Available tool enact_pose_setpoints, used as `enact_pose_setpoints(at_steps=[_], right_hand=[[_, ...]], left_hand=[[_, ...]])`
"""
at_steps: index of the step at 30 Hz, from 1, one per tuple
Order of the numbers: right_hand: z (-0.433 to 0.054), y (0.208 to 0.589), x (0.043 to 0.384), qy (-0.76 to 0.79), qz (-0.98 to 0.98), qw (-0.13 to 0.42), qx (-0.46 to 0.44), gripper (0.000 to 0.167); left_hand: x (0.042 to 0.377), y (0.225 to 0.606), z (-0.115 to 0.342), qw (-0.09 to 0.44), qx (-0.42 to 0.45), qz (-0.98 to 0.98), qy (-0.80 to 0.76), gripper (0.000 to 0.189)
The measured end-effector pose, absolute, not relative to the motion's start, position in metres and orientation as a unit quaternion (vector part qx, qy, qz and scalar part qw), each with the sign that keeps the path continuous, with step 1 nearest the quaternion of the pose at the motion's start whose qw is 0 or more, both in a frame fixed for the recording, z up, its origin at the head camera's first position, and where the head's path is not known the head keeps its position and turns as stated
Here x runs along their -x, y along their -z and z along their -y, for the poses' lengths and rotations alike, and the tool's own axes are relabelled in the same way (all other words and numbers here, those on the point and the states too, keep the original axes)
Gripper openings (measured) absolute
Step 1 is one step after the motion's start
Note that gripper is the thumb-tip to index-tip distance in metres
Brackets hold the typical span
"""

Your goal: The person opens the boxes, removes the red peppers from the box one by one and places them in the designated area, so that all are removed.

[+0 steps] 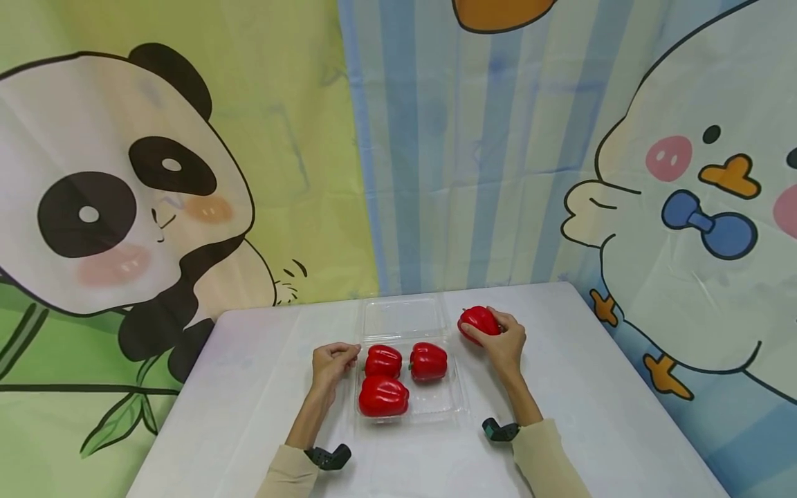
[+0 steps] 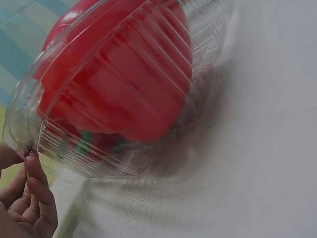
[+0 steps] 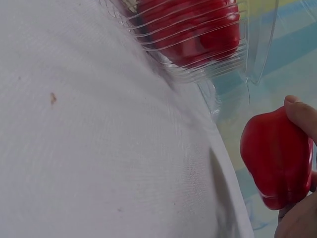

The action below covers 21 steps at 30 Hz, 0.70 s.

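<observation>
A clear plastic clamshell box lies with its lid folded back on the white table. Three red bell peppers sit in it: one at the front left, one behind it, and one at the right. My left hand pinches the box's left rim between thumb and fingers, seen closely in the left wrist view. To the right of the box, my right hand grips another red bell pepper. The right wrist view shows this pepper held off the table.
The white table extends around the box on both sides. Behind its back edge hangs a printed curtain with a panda and a chick. Dark wrist-worn cameras sit on the left wrist and right wrist.
</observation>
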State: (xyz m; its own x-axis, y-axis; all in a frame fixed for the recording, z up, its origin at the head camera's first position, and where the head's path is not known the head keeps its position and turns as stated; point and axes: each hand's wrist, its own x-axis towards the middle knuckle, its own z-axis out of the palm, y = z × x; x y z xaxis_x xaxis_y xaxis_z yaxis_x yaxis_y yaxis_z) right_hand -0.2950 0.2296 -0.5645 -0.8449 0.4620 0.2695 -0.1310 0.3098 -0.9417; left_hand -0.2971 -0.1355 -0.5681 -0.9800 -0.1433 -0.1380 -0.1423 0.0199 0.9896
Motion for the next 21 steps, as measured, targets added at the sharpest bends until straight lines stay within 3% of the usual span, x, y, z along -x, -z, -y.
enact_pose_setpoints(at_steps=[21], right_hand=[[-0.223,0.57,0.31,-0.586,0.73,0.306,0.172,0.073]], left_hand=[[0.295,0.565,0.135,0.005,-0.099,0.715,0.692,0.023]])
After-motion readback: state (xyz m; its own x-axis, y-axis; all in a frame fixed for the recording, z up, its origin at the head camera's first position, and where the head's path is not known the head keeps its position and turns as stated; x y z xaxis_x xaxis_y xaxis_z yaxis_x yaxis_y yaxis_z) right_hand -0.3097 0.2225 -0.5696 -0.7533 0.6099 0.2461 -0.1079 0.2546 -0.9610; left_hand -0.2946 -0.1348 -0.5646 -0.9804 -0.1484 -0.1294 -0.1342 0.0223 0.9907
